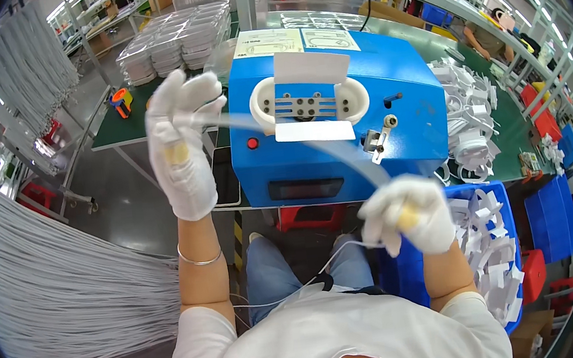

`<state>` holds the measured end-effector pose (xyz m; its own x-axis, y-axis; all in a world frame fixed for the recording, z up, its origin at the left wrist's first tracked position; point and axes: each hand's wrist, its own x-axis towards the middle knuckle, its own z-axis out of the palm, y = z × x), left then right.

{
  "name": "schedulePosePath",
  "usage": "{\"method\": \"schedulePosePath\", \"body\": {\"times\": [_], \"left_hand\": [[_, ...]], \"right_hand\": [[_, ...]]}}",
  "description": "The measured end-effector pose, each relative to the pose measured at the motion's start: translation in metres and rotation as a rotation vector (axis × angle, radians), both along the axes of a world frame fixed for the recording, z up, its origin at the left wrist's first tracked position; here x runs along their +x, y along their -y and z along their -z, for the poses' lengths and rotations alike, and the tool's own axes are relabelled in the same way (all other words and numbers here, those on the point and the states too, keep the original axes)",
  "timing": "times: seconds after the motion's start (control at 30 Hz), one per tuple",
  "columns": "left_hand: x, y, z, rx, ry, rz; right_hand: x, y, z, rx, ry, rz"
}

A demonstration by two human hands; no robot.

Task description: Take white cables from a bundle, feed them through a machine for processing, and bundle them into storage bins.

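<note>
A great sheaf of grey-white cables [50,276] hangs at the near left, filling that side. Ahead, on the green counter [118,127], sits a blue box-shaped machine [335,110] with a white oval winding fixture [309,102] on its sloped face, a red button [252,142] at its left and a small metal lever [375,142] at its right. Stacks of clear plastic trays [175,39] stand on the far left of the counter, and a heap of wound white cables with paper bands [470,115] lies to the machine's right. A blue bin [514,252] at the near right holds more white paper-banded pieces. Both hands wear white gloves. The left hand [183,141], raised at the left of the machine, has its fingers closed on one end of a white cable [310,141]; the right hand [409,213], lower and nearer at the right, has its fingers pinched on the other part, so the cable runs taut and blurred across the machine's front. It looks as if the cable is being drawn straight before winding; bringing it onto the oval fixture would call for both hands moving inward together while keeping tension.
</note>
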<state>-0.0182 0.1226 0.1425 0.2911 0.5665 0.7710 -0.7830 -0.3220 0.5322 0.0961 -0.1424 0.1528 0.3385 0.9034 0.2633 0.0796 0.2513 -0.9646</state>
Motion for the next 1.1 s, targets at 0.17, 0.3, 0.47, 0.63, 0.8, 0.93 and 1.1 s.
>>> {"method": "schedulePosePath", "body": {"times": [0.17,0.3,0.47,0.63,0.8,0.93,1.1], "left_hand": [[0.016,0.014,0.022,0.111,-0.254,0.031],[0.021,0.025,0.034,0.176,-0.269,-0.16],[0.026,0.03,0.039,0.219,-0.398,-0.427],[-0.011,0.058,0.028,0.342,-0.481,-0.761],[-0.026,0.098,0.024,-0.133,-0.441,0.243],[-0.019,0.087,0.028,-0.365,-0.449,0.211],[-0.012,0.069,0.037,-0.448,-0.427,0.194]], "right_hand": [[0.025,-0.047,-0.003,0.273,-0.21,0.444],[0.025,-0.053,0.007,0.241,-0.202,0.317],[0.032,-0.039,0.002,0.127,-0.208,0.299],[0.021,-0.019,0.009,0.226,0.367,0.485],[0.014,0.006,0.026,-0.043,0.553,0.181],[0.021,0.016,0.035,-0.219,0.5,0.192],[0.032,0.026,0.041,-0.338,0.352,0.256]]}}
